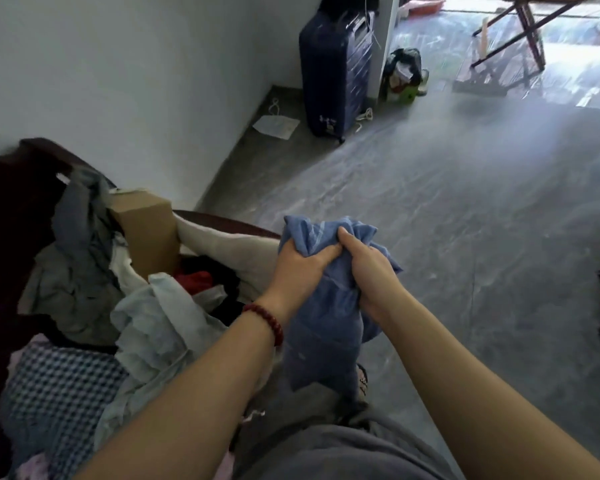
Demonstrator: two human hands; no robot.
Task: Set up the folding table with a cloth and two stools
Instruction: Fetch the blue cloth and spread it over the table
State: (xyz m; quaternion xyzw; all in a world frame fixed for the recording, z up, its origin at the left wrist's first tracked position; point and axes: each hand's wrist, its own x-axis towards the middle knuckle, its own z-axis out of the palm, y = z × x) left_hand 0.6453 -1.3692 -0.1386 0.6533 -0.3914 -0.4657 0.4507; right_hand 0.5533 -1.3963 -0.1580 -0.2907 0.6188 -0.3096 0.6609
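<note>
A bunched blue cloth (321,327) hangs in front of me, held up by both hands. My left hand (300,263), with a red bead bracelet on its wrist, grips the top of the cloth from the left. My right hand (366,268) grips it from the right, thumb pressed against the left hand. The cloth's lower part dangles down toward my legs. The folding table (530,15) stands unfolded at the far top right on crossed dark legs. No stools are in view.
A dark chair (21,188) on my left is heaped with clothes and a cardboard box (149,230). A navy suitcase (336,74) stands by the wall, with a bag of items (406,76) beside it. Grey floor (465,220) stretches toward the table.
</note>
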